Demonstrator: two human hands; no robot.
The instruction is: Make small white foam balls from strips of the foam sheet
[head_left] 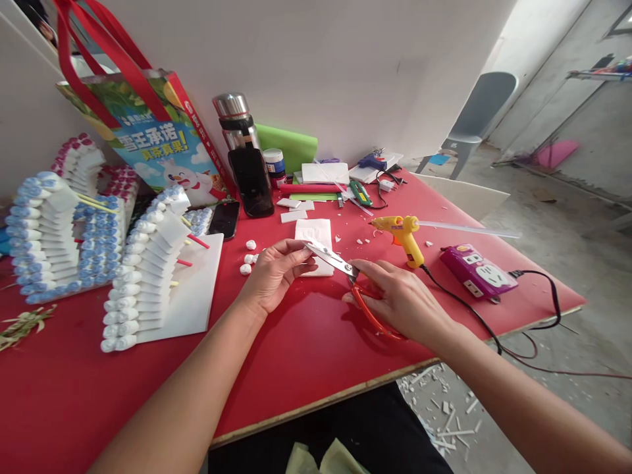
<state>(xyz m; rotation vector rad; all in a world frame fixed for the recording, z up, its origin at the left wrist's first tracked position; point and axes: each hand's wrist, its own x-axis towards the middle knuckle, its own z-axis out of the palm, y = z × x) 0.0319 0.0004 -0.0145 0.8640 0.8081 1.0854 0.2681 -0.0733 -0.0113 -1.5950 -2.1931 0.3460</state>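
My right hand (395,296) grips a pair of scissors (332,258) with red-orange handles, its blades reaching left to my other hand. The fingers of my left hand (276,270) are pinched together at the blade tips; what they hold is too small and covered to make out. Beneath the blades lies a stack of white tissue sheets (320,230) on the red table. Several small white balls (245,268) rest just left of my left hand. Further left stands a curved model (148,270) of white rolls and stepped white strips on a white board.
A yellow glue gun (407,240) and a purple power strip (478,271) with cords sit on the right of the red table (286,368). Behind are a flask (237,125), a phone (224,219), a green cutter (361,193) and a gift bag (162,145). Blue-tipped models (44,243) stand left.
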